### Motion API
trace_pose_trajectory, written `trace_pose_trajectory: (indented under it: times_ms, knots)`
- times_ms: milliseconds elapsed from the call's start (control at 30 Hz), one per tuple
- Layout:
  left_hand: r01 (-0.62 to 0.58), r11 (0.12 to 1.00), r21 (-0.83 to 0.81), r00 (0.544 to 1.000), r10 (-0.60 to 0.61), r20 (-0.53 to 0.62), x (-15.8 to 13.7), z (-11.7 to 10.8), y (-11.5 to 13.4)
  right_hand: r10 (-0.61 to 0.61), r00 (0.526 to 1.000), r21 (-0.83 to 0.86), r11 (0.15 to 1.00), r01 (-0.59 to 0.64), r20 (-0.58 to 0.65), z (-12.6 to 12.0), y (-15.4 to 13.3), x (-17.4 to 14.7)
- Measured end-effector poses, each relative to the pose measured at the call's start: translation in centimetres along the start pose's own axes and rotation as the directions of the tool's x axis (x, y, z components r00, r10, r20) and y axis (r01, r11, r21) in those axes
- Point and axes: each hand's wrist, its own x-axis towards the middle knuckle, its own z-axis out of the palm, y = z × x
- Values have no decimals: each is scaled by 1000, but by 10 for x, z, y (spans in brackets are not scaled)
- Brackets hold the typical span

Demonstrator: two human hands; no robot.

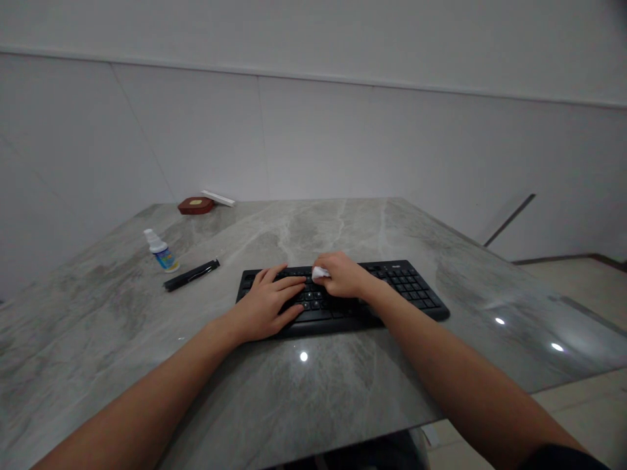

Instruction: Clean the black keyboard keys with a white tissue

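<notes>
A black keyboard [416, 287] lies flat on the grey marbled table, across the middle of the view. My left hand [271, 303] rests on its left part with the fingers spread over the keys. My right hand [341, 274] is closed on a small white wipe [321, 273] above the keyboard's upper middle rows. Only a little of the wipe shows between the fingers; whether it is a tissue or a cloth cannot be made out. My hands and right forearm hide part of the keys.
Left of the keyboard are a black brush-like tool [192, 275] and a white spray bottle [162, 251] with a blue label. A reddish-brown case [196, 205] and a white strip [218, 198] lie near the back wall. The table's edge [372, 440] runs close in front of me.
</notes>
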Motion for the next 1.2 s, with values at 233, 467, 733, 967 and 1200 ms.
trace_pose_trajectory:
  times_ms: [233,467,733,967,1200]
  knots:
    - [-3,1000,-10,1000,3,-13,0,0,0,-1,1000,12,1000,1,-7,-1,-1,1]
    - [-16,1000,-12,1000,15,-25,-1,1,-1,40,999,-1,999,-40,-7,-2,-2,0]
    - [-16,1000,-25,1000,15,-27,-1,1,-1,62,998,-6,998,-62,-13,-1,-2,0]
    - [-10,1000,-20,1000,10,-21,0,1,-1,22,1000,3,1000,-22,3,0,1,1]
    - [-14,1000,-17,1000,14,-20,0,1,-1,11,1000,20,1000,-11,-12,2,-1,2]
